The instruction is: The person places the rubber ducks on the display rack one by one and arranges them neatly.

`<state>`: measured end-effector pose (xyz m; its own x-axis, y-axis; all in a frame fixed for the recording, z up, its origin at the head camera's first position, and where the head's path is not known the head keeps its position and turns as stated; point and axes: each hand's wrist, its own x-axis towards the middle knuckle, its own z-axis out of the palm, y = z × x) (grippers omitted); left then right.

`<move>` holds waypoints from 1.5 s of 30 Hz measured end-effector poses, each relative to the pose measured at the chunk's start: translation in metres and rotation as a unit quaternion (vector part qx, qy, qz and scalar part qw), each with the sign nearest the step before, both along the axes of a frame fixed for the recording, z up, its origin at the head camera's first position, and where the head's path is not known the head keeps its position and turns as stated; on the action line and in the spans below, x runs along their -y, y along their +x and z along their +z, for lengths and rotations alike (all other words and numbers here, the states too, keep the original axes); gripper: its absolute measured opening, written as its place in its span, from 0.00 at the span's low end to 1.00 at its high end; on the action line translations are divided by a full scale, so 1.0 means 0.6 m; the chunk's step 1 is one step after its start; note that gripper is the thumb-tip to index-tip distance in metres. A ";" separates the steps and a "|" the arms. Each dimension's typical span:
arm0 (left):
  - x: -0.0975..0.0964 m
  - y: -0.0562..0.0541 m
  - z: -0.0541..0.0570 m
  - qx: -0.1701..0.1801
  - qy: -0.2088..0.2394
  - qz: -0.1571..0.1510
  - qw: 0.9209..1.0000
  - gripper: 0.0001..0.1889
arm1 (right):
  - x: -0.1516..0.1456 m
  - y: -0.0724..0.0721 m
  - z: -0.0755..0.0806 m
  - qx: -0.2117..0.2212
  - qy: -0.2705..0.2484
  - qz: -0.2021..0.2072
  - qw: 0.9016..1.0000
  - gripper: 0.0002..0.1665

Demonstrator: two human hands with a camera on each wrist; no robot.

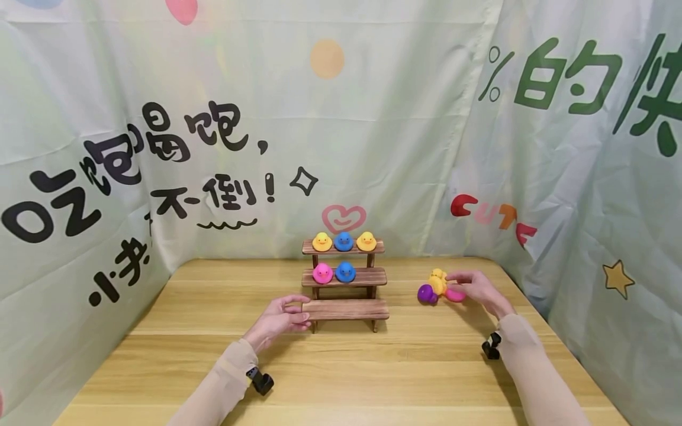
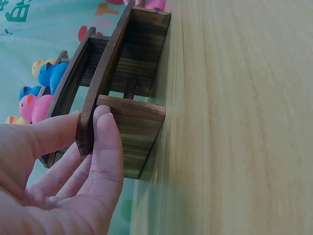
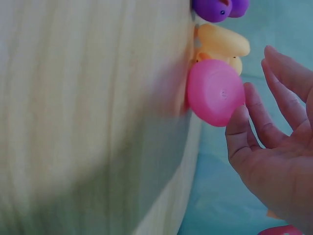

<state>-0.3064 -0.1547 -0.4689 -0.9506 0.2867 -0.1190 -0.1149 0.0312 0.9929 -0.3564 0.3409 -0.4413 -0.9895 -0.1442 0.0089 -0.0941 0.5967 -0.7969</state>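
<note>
My left hand (image 1: 280,319) pinches the left end of the bottom step of a three-tier wooden stand (image 1: 346,309); in the left wrist view its thumb is above the board (image 2: 87,128) and fingers are below. Over at the right, my right hand (image 1: 476,288) hovers at a small heap of rubber ducks with its fingers loosely spread. Its fingertips are right at the flat base of a pink duck (image 3: 215,93), which lies tipped over. Against that duck lie yellow ducks (image 1: 438,285), and a purple duck (image 1: 426,294) is at the heap's left side.
On the top tier sit a yellow duck (image 1: 322,242), a blue duck (image 1: 344,241) and another yellow duck (image 1: 366,241). The middle tier carries a pink duck (image 1: 322,273) and a blue duck (image 1: 346,272). Printed cloth (image 1: 394,148) hangs around the wooden table (image 1: 373,378).
</note>
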 end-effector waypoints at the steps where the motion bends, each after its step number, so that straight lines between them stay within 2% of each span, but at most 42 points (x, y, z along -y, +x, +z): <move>1: 0.000 0.000 0.000 0.001 0.000 0.000 1.000 0.23 | -0.001 -0.001 -0.002 0.002 0.001 -0.001 1.000 0.25; 9: 0.002 -0.001 -0.005 0.000 -0.005 -0.001 1.000 0.23 | -0.007 -0.009 -0.012 0.010 0.004 0.002 1.000 0.26; 14: 0.003 0.004 -0.004 -0.001 -0.006 -0.005 1.000 0.24 | -0.014 -0.003 -0.019 0.006 -0.004 0.019 1.000 0.25; 22: 0.004 0.010 -0.006 0.001 -0.009 0.001 1.000 0.24 | -0.017 0.000 -0.029 0.027 -0.029 -0.004 0.999 0.26; 29: 0.003 0.012 -0.011 -0.005 -0.030 0.003 1.000 0.24 | -0.023 0.006 -0.032 0.026 -0.037 0.007 0.999 0.26; 33: 0.004 0.012 -0.014 0.002 -0.031 0.007 1.000 0.24 | -0.030 0.008 -0.036 0.033 -0.046 -0.001 0.998 0.27; 45: 0.004 0.005 -0.003 -0.005 -0.015 -0.002 1.000 0.24 | -0.038 0.005 -0.025 0.042 -0.012 0.003 0.999 0.31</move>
<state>-0.3034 -0.1571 -0.4709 -0.9507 0.2864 -0.1189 -0.1055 0.0621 0.9925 -0.3531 0.3636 -0.4563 -0.9859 -0.1518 -0.0705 -0.0303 0.5761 -0.8168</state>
